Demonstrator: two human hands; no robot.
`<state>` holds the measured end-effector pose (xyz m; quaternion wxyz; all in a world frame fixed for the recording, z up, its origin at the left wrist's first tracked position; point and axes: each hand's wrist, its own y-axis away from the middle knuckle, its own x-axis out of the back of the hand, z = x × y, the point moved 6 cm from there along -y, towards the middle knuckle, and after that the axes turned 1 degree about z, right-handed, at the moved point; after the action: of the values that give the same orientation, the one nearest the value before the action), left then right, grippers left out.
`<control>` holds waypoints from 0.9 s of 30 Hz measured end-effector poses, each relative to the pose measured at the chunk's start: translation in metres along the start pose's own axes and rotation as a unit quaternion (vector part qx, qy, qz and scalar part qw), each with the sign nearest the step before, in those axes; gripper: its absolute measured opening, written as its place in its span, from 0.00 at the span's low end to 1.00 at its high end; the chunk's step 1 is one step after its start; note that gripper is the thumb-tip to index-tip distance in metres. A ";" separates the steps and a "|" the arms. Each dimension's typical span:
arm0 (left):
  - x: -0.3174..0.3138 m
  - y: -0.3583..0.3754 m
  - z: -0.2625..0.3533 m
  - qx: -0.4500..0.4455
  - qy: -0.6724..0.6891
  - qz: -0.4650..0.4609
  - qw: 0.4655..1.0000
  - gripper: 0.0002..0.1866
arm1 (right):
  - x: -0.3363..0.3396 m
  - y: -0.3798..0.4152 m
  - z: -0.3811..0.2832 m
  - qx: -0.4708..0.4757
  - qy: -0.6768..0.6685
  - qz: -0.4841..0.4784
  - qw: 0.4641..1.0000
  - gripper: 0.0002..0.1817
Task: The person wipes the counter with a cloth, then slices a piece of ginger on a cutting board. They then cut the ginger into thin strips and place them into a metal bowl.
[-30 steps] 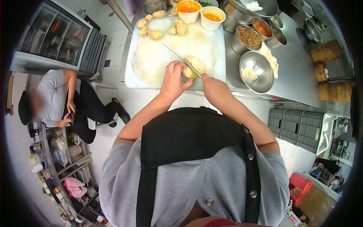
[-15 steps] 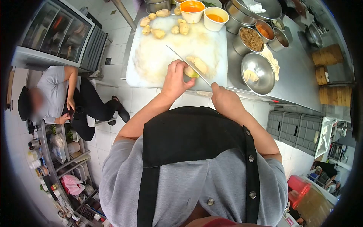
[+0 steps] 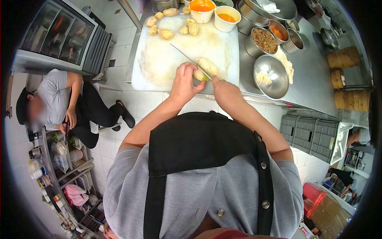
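Note:
On the white cutting board [image 3: 159, 59], my left hand [image 3: 184, 84] has its fingers curled round a knobbly pale-yellow piece [image 3: 198, 75] with a green patch, which looks like ginger. My right hand [image 3: 227, 92] grips a knife [image 3: 187, 57] by its handle, which the fingers hide. The long thin blade slants up to the left, beside my left fingertips and across the pieces. Just beyond the blade lies another pale piece [image 3: 207, 65]. Several more knobbly pieces [image 3: 166, 34] lie along the board's far side.
Tubs of orange liquid [image 3: 227, 19] stand at the board's far edge. To the right are a steel bowl [image 3: 271, 77] holding pale slices, a pot of brown crumbly filling [image 3: 264, 40] and bamboo steamers [image 3: 344, 58]. A seated person [image 3: 59, 93] is at the left.
My right hand has moved left and slightly up, bringing the knife farther up and left across the pieces. My left hand stays almost in place, still holding its piece.

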<state>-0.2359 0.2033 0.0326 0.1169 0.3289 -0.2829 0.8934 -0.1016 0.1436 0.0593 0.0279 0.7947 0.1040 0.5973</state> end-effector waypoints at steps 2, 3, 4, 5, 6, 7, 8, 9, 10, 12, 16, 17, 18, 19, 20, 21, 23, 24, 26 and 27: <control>0.001 0.000 0.000 0.010 0.003 -0.006 1.000 0.30 | -0.004 -0.007 0.001 -0.006 0.000 -0.001 1.000 0.08; 0.001 0.000 0.000 0.010 0.004 -0.004 1.000 0.30 | -0.006 -0.009 0.003 -0.003 -0.003 0.005 1.000 0.08; 0.001 0.001 -0.001 0.010 0.005 -0.003 1.000 0.30 | -0.007 -0.009 0.006 0.000 -0.007 0.011 1.000 0.08; 0.000 0.001 -0.001 0.009 0.007 -0.001 1.000 0.30 | -0.006 -0.008 0.009 0.003 -0.010 0.018 1.000 0.09; 0.000 0.001 -0.001 0.010 0.004 -0.002 1.000 0.30 | -0.004 -0.006 0.013 -0.008 -0.019 0.016 1.000 0.09; 0.000 0.001 -0.001 0.013 0.002 -0.003 1.000 0.30 | -0.002 -0.004 0.016 -0.019 -0.027 0.013 0.999 0.09; 0.000 0.002 -0.002 0.016 -0.001 -0.003 1.000 0.30 | 0.000 -0.001 0.018 -0.029 -0.035 0.010 0.999 0.08; 0.000 0.002 -0.002 0.011 0.001 0.000 1.000 0.30 | 0.004 0.004 0.016 -0.023 -0.030 0.010 0.999 0.08; -0.001 0.002 -0.004 0.007 0.002 0.002 1.000 0.30 | 0.008 0.011 0.013 -0.017 -0.024 0.010 1.000 0.08; -0.001 0.001 -0.004 0.001 0.000 0.004 1.000 0.30 | 0.014 0.025 0.008 -0.006 -0.014 0.010 1.000 0.09; 0.000 0.000 0.000 0.006 -0.005 -0.005 1.000 0.30 | 0.013 0.038 0.005 0.004 0.022 0.008 1.000 0.09; -0.001 0.000 0.000 0.011 -0.006 -0.007 1.000 0.30 | 0.012 0.038 0.006 0.005 0.034 0.006 0.999 0.09; -0.001 0.001 0.000 0.010 -0.005 -0.006 1.000 0.30 | 0.013 0.039 0.005 0.008 0.034 0.006 0.999 0.09; -0.001 0.001 0.000 0.009 -0.005 -0.006 1.000 0.30 | 0.014 0.038 0.004 0.011 0.034 0.007 0.999 0.09; 0.000 0.000 -0.001 0.008 -0.005 -0.005 1.000 0.30 | 0.015 0.038 0.003 0.014 0.033 0.008 0.999 0.08; 0.000 0.000 -0.001 0.003 -0.006 -0.002 1.000 0.30 | 0.014 0.037 0.003 0.011 0.031 0.006 0.999 0.08; -0.001 0.000 -0.001 -0.004 -0.007 0.002 1.000 0.30 | 0.010 0.034 0.004 0.004 0.027 0.001 1.000 0.08; -0.001 0.001 -0.001 -0.005 -0.007 0.003 1.000 0.30 | 0.011 0.033 0.003 0.015 0.023 0.013 1.000 0.08; -0.001 0.001 -0.002 -0.008 -0.008 0.006 1.000 0.30 | 0.012 0.030 0.002 0.037 0.015 0.038 0.998 0.07; -0.001 0.001 -0.002 -0.008 -0.005 0.006 1.000 0.30 | 0.011 0.027 0.002 0.035 0.008 0.035 0.999 0.07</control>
<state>-0.2366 0.2039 0.0303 0.1125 0.3309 -0.2930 0.8900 -0.0934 0.1200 0.0737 -0.0221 0.7937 0.0974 0.6001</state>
